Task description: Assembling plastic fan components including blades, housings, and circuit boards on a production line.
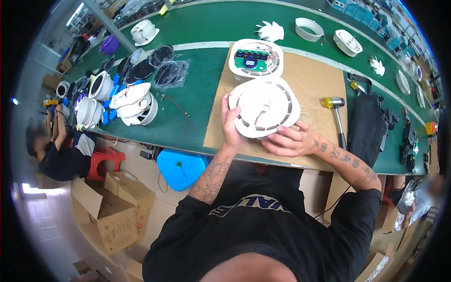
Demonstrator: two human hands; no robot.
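Left of frame: white plastic shells (136,104), curved and glossy, heaped on a smooth green benchtop (199,101); progress on these could not be told. Beside them: dark round discs (171,74) in clear, crinkled film.

Centre: brown cardboard sheet (322,82), flat and matt, laid over the bench as a work mat. Left hand (232,127): fingers partly closed around the left edge of a white housing (277,96), thumb on its rim. The housing, rounded-square, hard plastic, with a slotted ring and dished middle, sat tilted at centre frame above the mat; a thin reddish wire (258,118) lay loose on its face. Stage, by judgement: part-built, with ring and wire present but no board visible on this face. Just behind: a similar unit (256,72) with a green circuit board (268,63) exposed, seemingly further along but uncovered. Right hand (292,140): fingers bent, gripping the housing's lower-right edge.

Right: mallet (336,103), yellow-faced, metal-shafted, lying unused; black fabric bag (366,122), soft and slumped.
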